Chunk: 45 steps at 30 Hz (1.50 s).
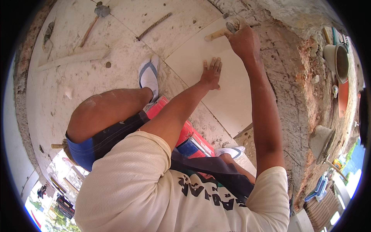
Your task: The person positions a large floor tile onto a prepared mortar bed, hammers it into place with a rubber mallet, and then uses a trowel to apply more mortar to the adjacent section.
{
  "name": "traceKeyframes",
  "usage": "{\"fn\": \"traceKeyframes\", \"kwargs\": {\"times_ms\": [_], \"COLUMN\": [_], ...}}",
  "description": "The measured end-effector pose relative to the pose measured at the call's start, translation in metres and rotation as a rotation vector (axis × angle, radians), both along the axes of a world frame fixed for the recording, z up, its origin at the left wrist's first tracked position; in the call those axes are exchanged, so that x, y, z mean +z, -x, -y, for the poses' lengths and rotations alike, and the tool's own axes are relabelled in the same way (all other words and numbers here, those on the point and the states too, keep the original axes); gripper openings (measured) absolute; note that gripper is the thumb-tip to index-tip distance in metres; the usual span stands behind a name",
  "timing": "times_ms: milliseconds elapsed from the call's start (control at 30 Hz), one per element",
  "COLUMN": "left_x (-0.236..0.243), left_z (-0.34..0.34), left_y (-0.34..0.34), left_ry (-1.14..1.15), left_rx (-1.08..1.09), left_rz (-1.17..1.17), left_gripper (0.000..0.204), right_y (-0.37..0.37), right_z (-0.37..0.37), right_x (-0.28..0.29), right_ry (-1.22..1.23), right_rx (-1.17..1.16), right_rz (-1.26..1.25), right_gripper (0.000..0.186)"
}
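Note:
A large pale floor tile [228,96] lies in front of me, to the right of my foot. My left hand [211,74] rests flat on it with the fingers spread and holds nothing. Farther off, over the tile's far right edge, my right hand [244,40] is closed round a wooden-handled tool [216,34]. The tool's pale, rounded wooden end points left over the tile. Its dull metal part shows at my fingers, which partly hide it, so I cannot tell its exact kind.
A mallet [91,29] and a ridged metal bar [154,26] lie on dusty tiles at the far left. I sit over a red box-like seat [197,139]. Rough mortar [278,100] borders the tile's right side. Buckets [336,62] stand farther right.

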<state>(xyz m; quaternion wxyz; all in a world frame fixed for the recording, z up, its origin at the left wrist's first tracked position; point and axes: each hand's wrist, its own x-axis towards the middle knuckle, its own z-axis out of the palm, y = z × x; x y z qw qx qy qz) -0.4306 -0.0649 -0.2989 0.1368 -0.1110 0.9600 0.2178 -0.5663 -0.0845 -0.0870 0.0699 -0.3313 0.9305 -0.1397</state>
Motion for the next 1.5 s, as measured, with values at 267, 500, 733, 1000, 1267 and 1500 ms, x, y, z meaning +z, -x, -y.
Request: {"fn": "traceKeyframes", "kwargs": {"times_ms": [267, 500, 733, 1000, 1267, 1500], "left_x": [0.004, 0.002, 0.004, 0.017, 0.117, 0.047], "left_z": [0.001, 0.001, 0.003, 0.09, 0.391, 0.551], "left_y": [-0.004, -0.001, -0.004, 0.021, -0.064, -0.185], "left_ry": [-0.004, 0.005, -0.057, -0.221, 0.157, 0.063], "left_rx": [0.005, 0.023, 0.034, -0.52, -0.199, 0.829], "left_rz": [-0.001, -0.04, 0.007, 0.585, 0.419, 0.025], "left_gripper": [0.12, 0.123, 0.123, 0.087, 0.055, 0.067], "right_y": [-0.031, -0.025, -0.019, -0.034, -0.05, -0.021], "right_z": [0.012, 0.012, 0.01, 0.028, 0.031, 0.062], "right_x": [0.014, 0.02, 0.017, 0.004, 0.012, 0.023], "right_ry": [0.003, -0.054, 0.055, -0.004, -0.114, -0.348], "right_rx": [0.003, -0.082, -0.026, -0.042, -0.133, 0.075], "right_rz": [0.146, 0.168, -0.05, -0.039, 0.046, 0.047], "right_gripper": [0.063, 0.065, 0.05, 0.068, 0.062, 0.056]}}
